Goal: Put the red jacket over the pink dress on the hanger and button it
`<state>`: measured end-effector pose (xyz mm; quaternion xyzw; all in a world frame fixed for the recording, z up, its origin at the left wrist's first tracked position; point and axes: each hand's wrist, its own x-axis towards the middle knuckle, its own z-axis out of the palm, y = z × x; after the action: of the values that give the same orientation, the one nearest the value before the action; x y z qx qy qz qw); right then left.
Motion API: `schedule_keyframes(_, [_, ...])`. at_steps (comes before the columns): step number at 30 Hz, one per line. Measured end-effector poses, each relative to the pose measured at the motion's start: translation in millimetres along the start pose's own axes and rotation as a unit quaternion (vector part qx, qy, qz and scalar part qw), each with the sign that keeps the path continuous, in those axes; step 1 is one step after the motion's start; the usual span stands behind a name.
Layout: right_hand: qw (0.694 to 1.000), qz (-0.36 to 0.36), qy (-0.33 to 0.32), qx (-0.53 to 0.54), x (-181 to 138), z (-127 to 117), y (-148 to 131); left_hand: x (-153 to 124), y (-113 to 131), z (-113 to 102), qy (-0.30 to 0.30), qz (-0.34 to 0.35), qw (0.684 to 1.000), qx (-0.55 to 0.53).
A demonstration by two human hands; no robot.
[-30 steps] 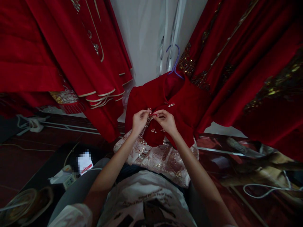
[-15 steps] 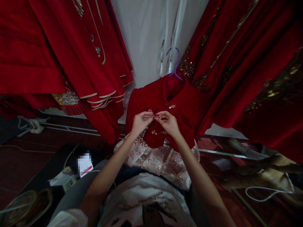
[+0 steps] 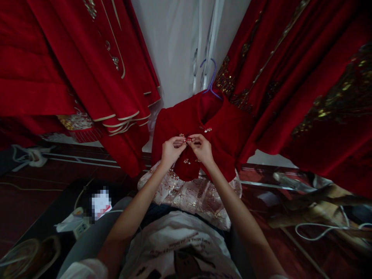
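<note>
A red jacket [image 3: 192, 116] is spread in front of the seated person, its collar pointing away and a purple hanger [image 3: 211, 86] emerging from the neck opening. Both hands meet at its front, near the middle. The left hand [image 3: 172, 149] has its grip closed in a pinch on a small red beaded clasp [image 3: 188, 140], thumb and fingertips together; the right hand [image 3: 202, 147] pinches the same clasp from the other side, so the two sets of fingertips almost touch. Another clasp with a pearly bead, the upper clasp [image 3: 206, 130], lies just beyond the right hand, and a lower clasp [image 3: 187, 161] shows between the wrists. Under the jacket's near edge, pale brocade fabric [image 3: 200, 193] with a metallic sheen covers part of the lap. Dark lettering [image 3: 173, 244] runs in lines across the white shirt [image 3: 162, 228], above a dark printed figure, but it is too blurred to read. To the left, a white rectangular item [image 3: 101, 203] carries a red band at its near edge; most of its face is pixelated, so any wording there cannot be made out. A white power strip [image 3: 81, 228] sits near it. Red garments hang on both sides: the left garments [image 3: 101, 77] have pale-edged hems, the right garments [image 3: 279, 97] gold sequin work.
</note>
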<state>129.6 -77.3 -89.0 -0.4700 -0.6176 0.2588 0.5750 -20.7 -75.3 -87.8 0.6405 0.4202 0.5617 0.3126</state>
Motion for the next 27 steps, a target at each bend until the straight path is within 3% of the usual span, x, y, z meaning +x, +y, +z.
schedule_keyframes(13, [1.000, -0.023, 0.016, -0.006, -7.3, 6.1, 1.2, -2.8, 6.8, -0.3, 0.011, 0.053, 0.996, 0.073])
schedule_keyframes(21, [0.998, -0.054, 0.017, -0.035, -3.0, 4.9, -4.8, 7.2, 8.3, -9.5, -0.030, 0.032, 0.996, 0.080])
schedule_keyframes(24, [0.998, -0.039, -0.017, -0.041, -2.4, -2.4, -11.0, 8.8, 9.5, -12.3, -0.061, 0.046, 0.994, 0.076])
schedule_keyframes(27, [0.996, -0.013, -0.082, -0.036, -8.0, -21.0, -14.6, -4.1, 10.5, -11.5, -0.047, 0.037, 0.995, 0.078])
